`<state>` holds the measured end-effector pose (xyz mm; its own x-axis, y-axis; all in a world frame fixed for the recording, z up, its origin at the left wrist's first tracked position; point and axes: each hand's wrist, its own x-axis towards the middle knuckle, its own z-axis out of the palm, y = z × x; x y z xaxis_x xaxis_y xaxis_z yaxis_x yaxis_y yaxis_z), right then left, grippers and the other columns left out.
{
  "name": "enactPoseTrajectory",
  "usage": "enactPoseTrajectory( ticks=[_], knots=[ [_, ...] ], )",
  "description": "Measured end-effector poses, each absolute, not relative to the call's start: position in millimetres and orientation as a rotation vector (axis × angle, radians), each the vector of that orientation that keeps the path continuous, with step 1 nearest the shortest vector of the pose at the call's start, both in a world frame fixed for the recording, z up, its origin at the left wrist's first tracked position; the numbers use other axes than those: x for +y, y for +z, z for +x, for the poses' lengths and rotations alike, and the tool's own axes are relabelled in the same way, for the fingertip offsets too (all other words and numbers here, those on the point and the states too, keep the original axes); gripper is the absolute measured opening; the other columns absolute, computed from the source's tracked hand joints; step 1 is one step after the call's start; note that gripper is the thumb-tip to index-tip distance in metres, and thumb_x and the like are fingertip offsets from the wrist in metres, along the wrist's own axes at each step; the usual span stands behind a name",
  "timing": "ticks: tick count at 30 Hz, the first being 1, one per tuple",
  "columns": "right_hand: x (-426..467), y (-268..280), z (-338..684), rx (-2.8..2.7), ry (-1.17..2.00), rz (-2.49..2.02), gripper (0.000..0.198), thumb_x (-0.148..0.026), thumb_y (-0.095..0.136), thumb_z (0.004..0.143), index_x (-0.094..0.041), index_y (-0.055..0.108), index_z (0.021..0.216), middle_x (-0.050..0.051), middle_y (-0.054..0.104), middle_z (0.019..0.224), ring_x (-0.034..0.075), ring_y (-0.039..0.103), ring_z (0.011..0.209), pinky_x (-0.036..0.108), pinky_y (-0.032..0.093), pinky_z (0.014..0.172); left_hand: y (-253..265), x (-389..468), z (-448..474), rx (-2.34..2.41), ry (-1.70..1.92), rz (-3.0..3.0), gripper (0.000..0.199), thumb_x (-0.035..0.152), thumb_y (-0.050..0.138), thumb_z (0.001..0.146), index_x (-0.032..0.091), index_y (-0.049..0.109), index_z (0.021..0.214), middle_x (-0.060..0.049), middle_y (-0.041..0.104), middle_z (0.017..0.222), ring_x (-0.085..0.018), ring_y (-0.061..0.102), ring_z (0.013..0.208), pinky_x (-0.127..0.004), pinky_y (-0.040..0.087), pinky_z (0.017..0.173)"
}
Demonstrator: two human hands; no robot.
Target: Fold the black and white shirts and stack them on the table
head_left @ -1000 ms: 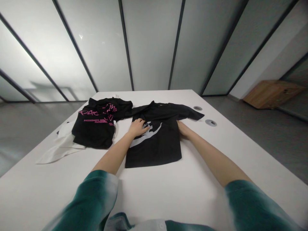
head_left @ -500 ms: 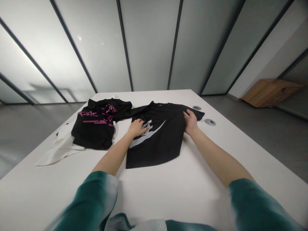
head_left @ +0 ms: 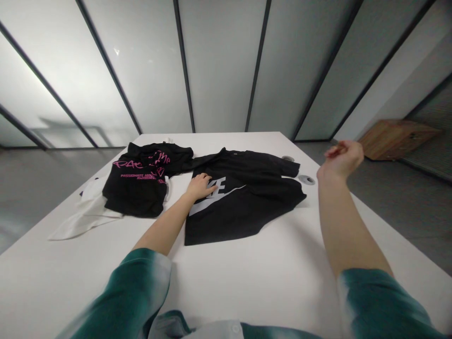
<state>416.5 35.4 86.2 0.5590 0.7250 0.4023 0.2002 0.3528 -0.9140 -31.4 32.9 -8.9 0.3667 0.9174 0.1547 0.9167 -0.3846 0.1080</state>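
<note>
A black T-shirt (head_left: pixel 243 212) with grey lettering and a grey swoosh lies spread on the white table (head_left: pixel 226 282). Its right side bulges outward toward the table's right edge, with a fold running across the body. My left hand (head_left: pixel 200 187) rests flat on the shirt's left side, fingers spread over part of the print. Raised clear of the shirt, my right hand (head_left: pixel 342 160) hangs over the table's right edge. Its fingers are curled in, with no cloth visible in them.
At the left, another black T-shirt (head_left: pixel 134 195) with pink print lies bunched on a white cloth (head_left: pixel 83 219). Two round grommets (head_left: pixel 306 180) are set in the table's right side. A wooden cabinet (head_left: pixel 391 139) stands on the floor beyond; frosted panels (head_left: pixel 219 70) form the wall behind.
My right hand has let go of the shirt's right side and moved up and right. That side of the shirt has swung outward to the right. My left hand has stayed in place.
</note>
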Motion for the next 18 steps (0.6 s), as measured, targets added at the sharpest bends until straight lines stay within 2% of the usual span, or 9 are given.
enactPoseTrajectory(
  ticks=[2,4,7,9,11,13,16,18],
  knots=[
    [31,87,406,-0.942,0.300,-1.227,0.020,-0.037,0.039,0.091,-0.028,0.050,0.077,0.002,0.050,0.062,0.019,0.053,0.060,0.034,0.048,0.056,-8,33,-33,1.728,0.264,2.598,0.060,0.059,0.046,0.094,0.016,0.061,0.133,-0.013,0.059,0.137,-0.029,0.055,0.125,-0.038,0.042,0.106],
    [27,85,389,-1.083,0.317,-1.360,0.019,-0.038,0.049,0.087,-0.025,0.053,0.074,0.003,0.058,0.065,0.018,0.058,0.063,0.034,0.051,0.064,-8,34,-35,1.733,0.221,2.592,0.061,0.059,0.044,0.095,0.018,0.058,0.137,-0.012,0.055,0.144,-0.030,0.050,0.132,-0.040,0.038,0.110],
    [24,70,366,-1.553,0.515,-1.715,0.033,-0.051,0.059,0.085,-0.020,0.062,0.073,0.007,0.069,0.075,0.021,0.066,0.073,0.036,0.054,0.077,-8,36,-40,1.781,0.178,2.551,0.063,0.061,0.043,0.095,0.020,0.054,0.142,-0.011,0.047,0.154,-0.033,0.038,0.143,-0.048,0.031,0.116],
    [24,55,356,-1.896,0.602,-1.859,0.042,-0.060,0.062,0.083,-0.019,0.071,0.087,0.011,0.075,0.096,0.027,0.069,0.092,0.039,0.053,0.089,-7,36,-42,1.830,0.202,2.523,0.063,0.062,0.046,0.094,0.019,0.056,0.140,-0.012,0.048,0.153,-0.034,0.037,0.143,-0.048,0.030,0.116],
    [27,36,349,-2.168,0.576,-1.891,0.052,-0.062,0.066,0.080,-0.020,0.073,0.110,0.012,0.071,0.122,0.032,0.064,0.115,0.039,0.049,0.100,-3,34,-42,1.897,0.266,2.503,0.061,0.063,0.050,0.091,0.019,0.061,0.133,-0.014,0.055,0.145,-0.034,0.046,0.136,-0.045,0.036,0.112],
    [30,17,341,-2.306,0.455,-1.939,0.065,-0.059,0.067,0.080,-0.019,0.065,0.131,0.015,0.058,0.142,0.035,0.053,0.132,0.042,0.042,0.109,1,31,-40,1.974,0.310,2.488,0.058,0.063,0.054,0.089,0.018,0.064,0.124,-0.015,0.060,0.134,-0.034,0.053,0.126,-0.043,0.041,0.106],
    [37,-6,331,-2.296,0.288,-2.102,0.073,-0.057,0.060,0.087,-0.018,0.050,0.148,0.018,0.040,0.157,0.039,0.037,0.144,0.052,0.035,0.113,8,27,-36,2.026,0.244,2.471,0.056,0.063,0.051,0.090,0.017,0.066,0.118,-0.017,0.063,0.125,-0.035,0.056,0.120,-0.044,0.044,0.101],
    [42,-14,328,-2.264,0.200,-2.140,0.070,-0.055,0.053,0.092,-0.018,0.046,0.150,0.019,0.036,0.159,0.039,0.034,0.146,0.055,0.034,0.112,9,26,-33,1.992,0.163,2.462,0.061,0.066,0.047,0.090,0.016,0.064,0.121,-0.018,0.062,0.125,-0.036,0.057,0.120,-0.045,0.044,0.100]
  ],
)
